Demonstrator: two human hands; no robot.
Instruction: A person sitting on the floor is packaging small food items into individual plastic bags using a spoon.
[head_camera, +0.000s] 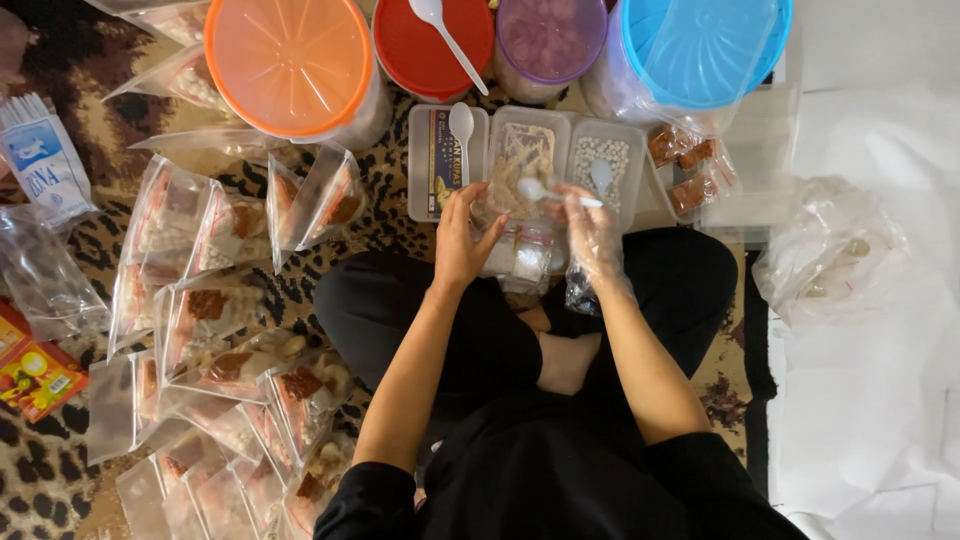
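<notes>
Clear pouch (522, 255), left hand (462, 240), possibly gripped

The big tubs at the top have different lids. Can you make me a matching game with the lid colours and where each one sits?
Things:
1. orange lid
2. red lid
3. purple lid
4. blue lid

Places:
A. farthest right in the row
B. has a white spoon lying on it
C. farthest left in the row
D. between the red one and the blue one

Pairs: 1-C, 2-B, 3-D, 4-A
</notes>
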